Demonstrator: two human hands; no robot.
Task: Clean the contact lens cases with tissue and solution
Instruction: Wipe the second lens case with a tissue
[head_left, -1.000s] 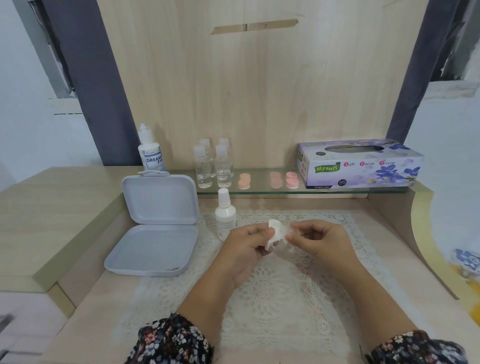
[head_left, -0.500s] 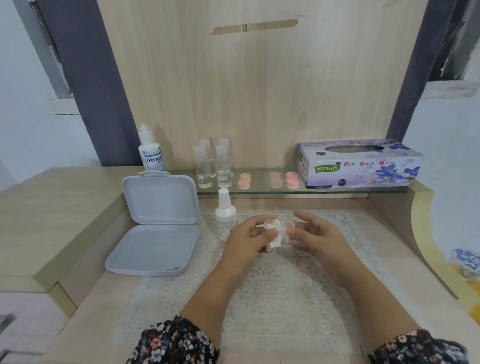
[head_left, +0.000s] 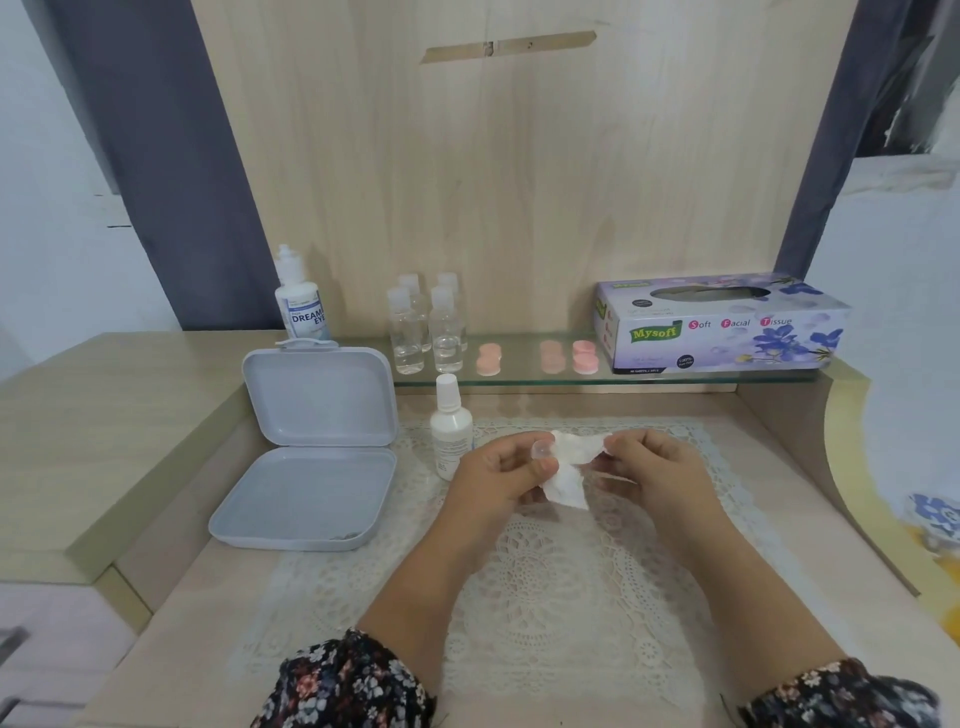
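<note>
- L hand (head_left: 496, 475): fingers curled round a small clear lens case cup (head_left: 542, 449), held at the fingertips above the lace mat (head_left: 545, 582); thumb presses the tissue (head_left: 569, 467) against it.
- R hand (head_left: 657, 470): fingers pinch the tissue's right end; tissue stretched between both hands, lower flap hanging free.
- White spray bottle (head_left: 451, 434) upright on the worktop (head_left: 171, 613), just left of L hand, apart from it.
- Grey hinged box (head_left: 311, 447) open, left of the mat, lid standing up.
- Glass shelf (head_left: 519, 375) at rear: Dream Eye solution bottle (head_left: 301, 299), four clear bottles (head_left: 428, 327), pink lens cases (head_left: 543, 357) in three stacks, Mysoft tissue box (head_left: 722, 325) at right end.
- Floral sleeves (head_left: 353, 686) at both wrists.
</note>
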